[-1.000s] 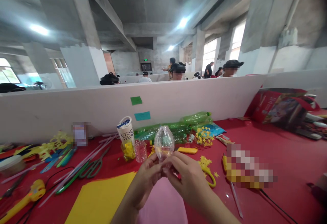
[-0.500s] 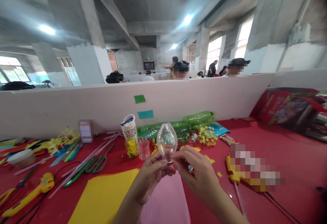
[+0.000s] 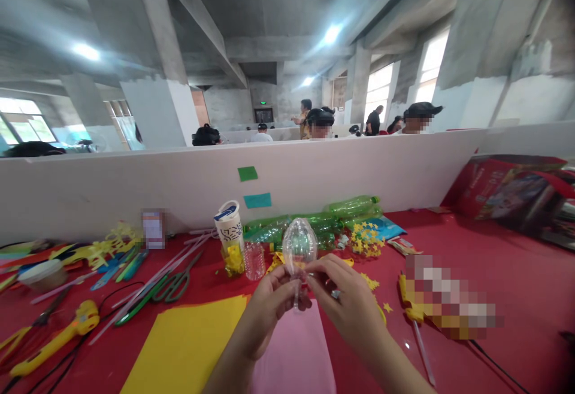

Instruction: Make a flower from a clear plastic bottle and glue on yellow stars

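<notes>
A clear plastic egg-shaped piece (image 3: 300,243), rounded at the top and narrowing to a thin stem, stands upright in front of me. My left hand (image 3: 275,298) is closed around its narrow lower part. At the same neck, the fingertips of my right hand (image 3: 348,298) pinch the plastic from the right. Fingers hide part of the neck. Beneath my hands lie a pink sheet (image 3: 294,358) and a yellow sheet (image 3: 188,346).
A yellow glue gun (image 3: 58,340) and scissors (image 3: 177,280) lie left; another glue gun (image 3: 411,304) is right. Behind stand a paper cup (image 3: 228,226), a small clear bottle (image 3: 254,261) and green bottles (image 3: 353,207), with yellow stars (image 3: 367,239). A white partition (image 3: 359,166) closes the back.
The clear plastic piece has turned in my fingers, so its stem now points down below my left hand's fingertips. Both hands stay at its neck.
</notes>
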### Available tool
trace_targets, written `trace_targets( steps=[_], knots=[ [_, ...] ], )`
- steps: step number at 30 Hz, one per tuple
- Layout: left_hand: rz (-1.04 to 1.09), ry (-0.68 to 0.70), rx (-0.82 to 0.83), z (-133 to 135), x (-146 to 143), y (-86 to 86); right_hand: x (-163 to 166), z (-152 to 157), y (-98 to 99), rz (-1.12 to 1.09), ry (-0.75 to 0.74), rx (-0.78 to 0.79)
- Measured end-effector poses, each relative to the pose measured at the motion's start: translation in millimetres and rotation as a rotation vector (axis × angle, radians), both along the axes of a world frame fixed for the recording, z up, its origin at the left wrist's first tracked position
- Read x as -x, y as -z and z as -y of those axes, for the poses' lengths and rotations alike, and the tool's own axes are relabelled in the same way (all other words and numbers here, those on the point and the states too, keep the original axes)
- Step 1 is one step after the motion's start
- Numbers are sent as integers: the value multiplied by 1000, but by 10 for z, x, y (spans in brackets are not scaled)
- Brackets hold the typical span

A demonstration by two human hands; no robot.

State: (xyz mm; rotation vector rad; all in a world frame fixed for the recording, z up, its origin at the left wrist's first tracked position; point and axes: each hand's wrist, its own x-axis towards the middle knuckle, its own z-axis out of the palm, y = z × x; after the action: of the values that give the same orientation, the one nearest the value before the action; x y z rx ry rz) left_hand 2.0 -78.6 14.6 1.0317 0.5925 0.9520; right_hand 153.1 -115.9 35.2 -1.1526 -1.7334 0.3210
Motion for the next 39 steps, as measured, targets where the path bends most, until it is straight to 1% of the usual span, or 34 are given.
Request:
trace_targets(
  steps=[3, 8, 16, 21, 26, 33, 36, 39],
  knots=[
    [0, -34, 8, 18, -28, -24, 9, -11, 22, 0, -5, 6],
    [-7, -52, -3, 17, -42, -26, 53, -2, 49, 7, -9, 10],
    [-20, -86, -6, 22, -23, -53, 127, 6, 74, 45, -67, -7],
    [-96, -115, -51, 27, -27, -63, 140, 16, 76, 79, -93, -10],
    [-137, -85, -115, 7, -24, -59, 125, 13, 86, 105, -93, -21],
    [-224, -2, -201, -63, 51, 29, 77, 10, 67, 104, -47, -54],
    [-243, 26, -224, -67, 66, 44, 62, 12, 56, 119, -10, -68],
    [-245, 34, -235, -67, 68, 49, 60, 12, 58, 127, -6, -70]
  ],
)
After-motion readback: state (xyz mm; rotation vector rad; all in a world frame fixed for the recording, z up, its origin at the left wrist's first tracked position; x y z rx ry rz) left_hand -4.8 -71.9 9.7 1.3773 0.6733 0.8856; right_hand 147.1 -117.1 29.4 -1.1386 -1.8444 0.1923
